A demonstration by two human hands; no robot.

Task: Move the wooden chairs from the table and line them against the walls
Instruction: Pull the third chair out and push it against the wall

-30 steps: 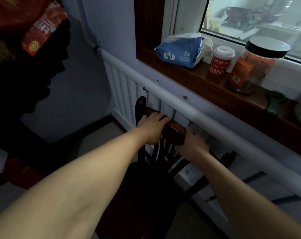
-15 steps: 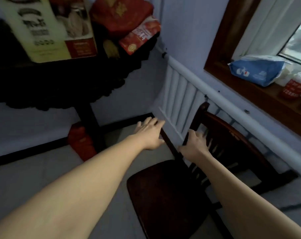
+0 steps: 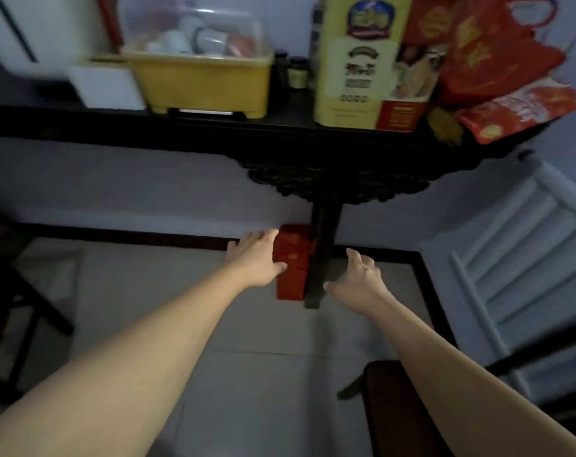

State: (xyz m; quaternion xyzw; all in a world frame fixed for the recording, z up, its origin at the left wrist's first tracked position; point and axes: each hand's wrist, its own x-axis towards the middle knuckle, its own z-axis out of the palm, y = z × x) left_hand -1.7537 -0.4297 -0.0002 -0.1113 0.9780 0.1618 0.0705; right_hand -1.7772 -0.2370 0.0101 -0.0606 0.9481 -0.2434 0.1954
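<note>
Hands, left hand (image 3: 255, 257) and right hand (image 3: 362, 278), each grip spread wide, empty, above the floor (image 3: 263, 374).

Both hands, left (image 3: 258, 258) and right (image 3: 362, 277), have released the chair (image 3: 389, 407).

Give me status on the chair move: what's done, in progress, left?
Done, by the look of it: one wooden chair stands beside the radiator at lower right. In hand: nothing; left hand and right hand are both open and empty over the floor. Left: dark furniture at the left edge may be another chair; too cropped to tell.
</note>
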